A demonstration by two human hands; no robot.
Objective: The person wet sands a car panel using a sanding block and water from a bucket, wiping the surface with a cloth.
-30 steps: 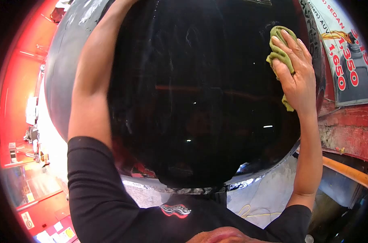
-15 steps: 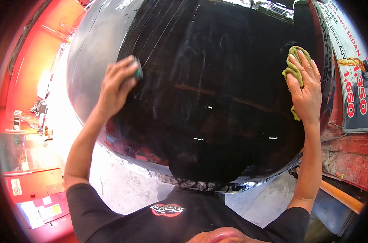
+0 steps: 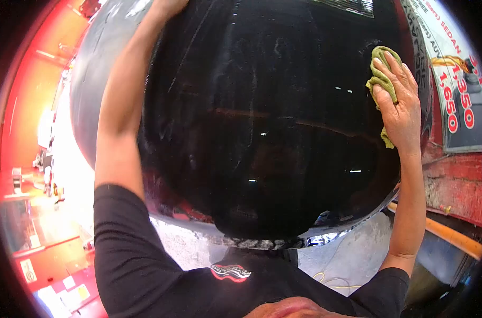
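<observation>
A glossy black curved car panel fills the middle of the head view, with pale streaks and smears on its left half. My right hand rests on its right side, fingers bent over a bunched yellow-green cloth pressed to the surface. A loose end of this cloth hangs below the palm. Far forward, my left hand is cut off by the top edge of the view. Its fingers, and anything in them, are hidden.
On the right stands a price sign above a worn red ledge. An orange-yellow bar runs below it. Red shelving and walls line the left side. A thin yellow cord lies on the concrete floor near my body.
My left hand, which had a small dark and teal object in its fingers, has slid forward to the top edge. My right hand stays on the cloth; the view has shifted slightly.
</observation>
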